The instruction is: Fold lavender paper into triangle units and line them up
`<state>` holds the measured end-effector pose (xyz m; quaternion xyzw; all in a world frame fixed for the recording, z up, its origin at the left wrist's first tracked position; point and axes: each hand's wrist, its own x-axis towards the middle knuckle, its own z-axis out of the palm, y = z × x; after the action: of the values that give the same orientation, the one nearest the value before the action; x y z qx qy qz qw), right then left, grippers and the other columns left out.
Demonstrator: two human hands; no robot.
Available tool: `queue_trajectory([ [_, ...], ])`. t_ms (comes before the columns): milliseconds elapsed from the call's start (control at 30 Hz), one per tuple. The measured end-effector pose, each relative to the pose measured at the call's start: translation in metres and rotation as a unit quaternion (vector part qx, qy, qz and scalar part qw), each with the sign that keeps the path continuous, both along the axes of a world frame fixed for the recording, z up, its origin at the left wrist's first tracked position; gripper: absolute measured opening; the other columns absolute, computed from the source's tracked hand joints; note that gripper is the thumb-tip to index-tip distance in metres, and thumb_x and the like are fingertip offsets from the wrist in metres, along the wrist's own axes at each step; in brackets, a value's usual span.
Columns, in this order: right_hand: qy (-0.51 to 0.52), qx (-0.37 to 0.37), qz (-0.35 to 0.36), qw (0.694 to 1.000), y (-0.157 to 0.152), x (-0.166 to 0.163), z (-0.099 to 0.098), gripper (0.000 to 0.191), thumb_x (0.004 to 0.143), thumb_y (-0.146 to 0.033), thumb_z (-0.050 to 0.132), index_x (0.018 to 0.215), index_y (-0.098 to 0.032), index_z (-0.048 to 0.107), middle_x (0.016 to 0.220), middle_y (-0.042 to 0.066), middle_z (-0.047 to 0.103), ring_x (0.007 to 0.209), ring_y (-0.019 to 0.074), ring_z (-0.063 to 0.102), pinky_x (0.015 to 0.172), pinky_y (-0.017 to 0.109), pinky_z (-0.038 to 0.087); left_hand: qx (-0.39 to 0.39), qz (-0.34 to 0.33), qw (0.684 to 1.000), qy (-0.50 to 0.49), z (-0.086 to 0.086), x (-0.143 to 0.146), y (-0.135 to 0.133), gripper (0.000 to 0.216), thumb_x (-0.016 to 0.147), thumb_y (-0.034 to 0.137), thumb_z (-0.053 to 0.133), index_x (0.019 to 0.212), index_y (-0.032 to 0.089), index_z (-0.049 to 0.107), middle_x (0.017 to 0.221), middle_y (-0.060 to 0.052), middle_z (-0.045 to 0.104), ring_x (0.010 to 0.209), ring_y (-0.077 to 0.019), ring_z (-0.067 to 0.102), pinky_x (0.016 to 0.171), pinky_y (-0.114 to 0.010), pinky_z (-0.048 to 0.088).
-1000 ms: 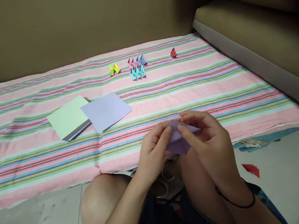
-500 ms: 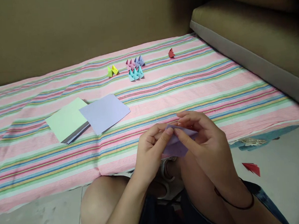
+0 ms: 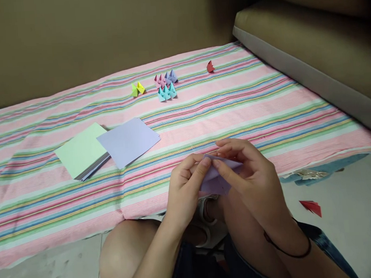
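A partly folded sheet of purple paper (image 3: pixel 218 183) is held above my lap. My left hand (image 3: pixel 188 183) pinches its upper left corner between thumb and fingers. Close beside it, the thumb of my right hand (image 3: pixel 251 176) presses on the top edge, with the fingers curled behind the paper. Some of the paper is hidden by both hands. Farther off on the cloth, a flat purple sheet (image 3: pixel 130 140) overlaps a stack of paper topped with light green (image 3: pixel 83 150).
Small folded paper pieces stand on the striped cloth (image 3: pixel 203 116): yellow-green (image 3: pixel 137 89), pink (image 3: pixel 160 80), purple (image 3: pixel 171 76), turquoise (image 3: pixel 167 92) and red (image 3: pixel 210 67). Another red folded paper (image 3: pixel 311 207) lies on the floor at right. A brown cushion (image 3: pixel 309 54) borders the cloth.
The view has shifted very slightly. Both hands keep nearly the same hold on the purple paper, and nothing on the cloth has moved.
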<state>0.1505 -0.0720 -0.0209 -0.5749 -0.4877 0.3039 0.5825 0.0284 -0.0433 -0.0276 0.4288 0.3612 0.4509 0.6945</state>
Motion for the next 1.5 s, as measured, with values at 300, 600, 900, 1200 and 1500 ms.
queue_trajectory([
  [300, 0.063, -0.009, 0.010, 0.998, -0.0006, -0.0012, -0.0029, 0.027, 0.079, -0.024, 0.068, 0.104, -0.026, 0.058, 0.103, 0.002, 0.065, 0.097, 0.0192, 0.063, 0.084, 0.035, 0.053, 0.025, 0.041, 0.999, 0.001, -0.0023, -0.0015, 0.0021, 0.014, 0.084, 0.030, 0.062, 0.078, 0.018, 0.067, 0.069, 0.002, 0.063, 0.060, -0.0084, 0.053, 0.058, -0.019, 0.041],
  [600, 0.166, -0.056, 0.094, 0.980, 0.0045, 0.0014, -0.0039, 0.013, 0.080, -0.030, 0.068, 0.092, -0.025, 0.067, 0.089, 0.001, 0.072, 0.092, 0.0202, 0.067, 0.078, 0.034, 0.057, 0.050, 0.079, 0.995, -0.030, 0.0021, 0.0005, 0.0024, 0.014, 0.087, 0.028, 0.059, 0.086, 0.021, 0.070, 0.097, -0.005, 0.073, 0.101, -0.0217, 0.065, 0.088, -0.033, 0.049],
  [900, 0.185, -0.048, 0.076, 0.979, 0.0046, 0.0020, -0.0049, 0.013, 0.076, -0.033, 0.071, 0.087, -0.025, 0.070, 0.090, 0.002, 0.073, 0.087, 0.0213, 0.069, 0.077, 0.036, 0.057, 0.017, 0.089, 0.996, -0.029, 0.0013, -0.0003, 0.0050, 0.014, 0.084, 0.030, 0.062, 0.083, 0.018, 0.070, 0.099, -0.006, 0.073, 0.103, -0.0230, 0.065, 0.088, -0.033, 0.050],
  [1200, 0.203, -0.048, 0.035, 0.977, 0.0044, 0.0024, -0.0035, 0.008, 0.072, -0.031, 0.075, 0.077, -0.025, 0.073, 0.075, 0.000, 0.073, 0.072, 0.0181, 0.068, 0.064, 0.030, 0.055, -0.006, 0.092, 0.996, -0.018, 0.0008, -0.0030, 0.0060, 0.015, 0.083, 0.031, 0.064, 0.083, 0.017, 0.070, 0.100, -0.007, 0.073, 0.102, -0.0235, 0.065, 0.084, -0.032, 0.051],
  [1500, 0.192, -0.063, 0.031, 0.979, 0.0016, 0.0055, -0.0051, 0.010, 0.078, -0.034, 0.071, 0.081, -0.027, 0.077, 0.070, -0.001, 0.070, 0.069, 0.0160, 0.063, 0.059, 0.026, 0.050, -0.024, 0.109, 0.994, -0.016, -0.0007, -0.0040, 0.0077, 0.021, 0.080, 0.034, 0.067, 0.088, 0.015, 0.071, 0.097, -0.009, 0.074, 0.095, -0.0229, 0.068, 0.082, -0.031, 0.052],
])
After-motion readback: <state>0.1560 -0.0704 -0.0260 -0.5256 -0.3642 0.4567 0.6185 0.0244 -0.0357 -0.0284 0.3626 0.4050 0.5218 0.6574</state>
